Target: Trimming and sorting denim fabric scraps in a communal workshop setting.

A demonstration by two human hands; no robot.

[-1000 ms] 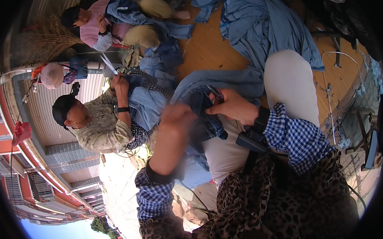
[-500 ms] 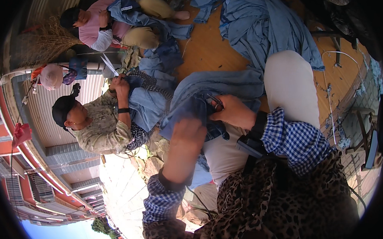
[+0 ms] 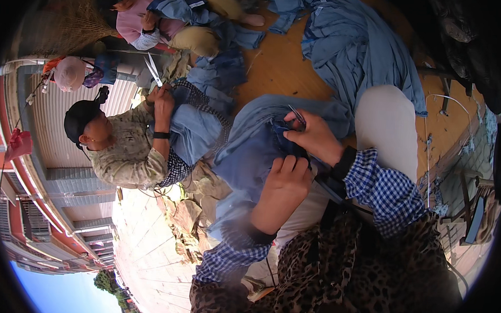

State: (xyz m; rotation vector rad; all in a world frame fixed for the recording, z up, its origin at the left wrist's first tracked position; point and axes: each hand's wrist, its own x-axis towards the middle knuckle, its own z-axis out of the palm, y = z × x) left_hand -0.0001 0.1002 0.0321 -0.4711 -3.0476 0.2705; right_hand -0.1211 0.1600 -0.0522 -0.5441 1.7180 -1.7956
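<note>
A blue denim garment (image 3: 247,162) is draped over my lap. My left hand (image 3: 285,186) has its fingers curled onto the garment's dark inner part, pinching the cloth close below my right hand. My right hand (image 3: 314,136) is closed around small dark thread snips (image 3: 298,117), whose tip points up and to the left. The right fingertips sit just above a dark fold of the denim. The snips' lower part is hidden inside the hand, and the cloth under my left fingers is partly covered.
A large heap of blue denim (image 3: 361,49) lies on the brown wooden board (image 3: 276,74). To the left, a person in a camouflage top holds scissors (image 3: 153,69) over denim; another in pink sits beyond. A metal-legged stool (image 3: 474,214) stands at right.
My left hand, blurred before, has moved right and now pinches cloth close to my right hand. My right hand has shifted up and right with the snips. The whole view has shifted slightly.
</note>
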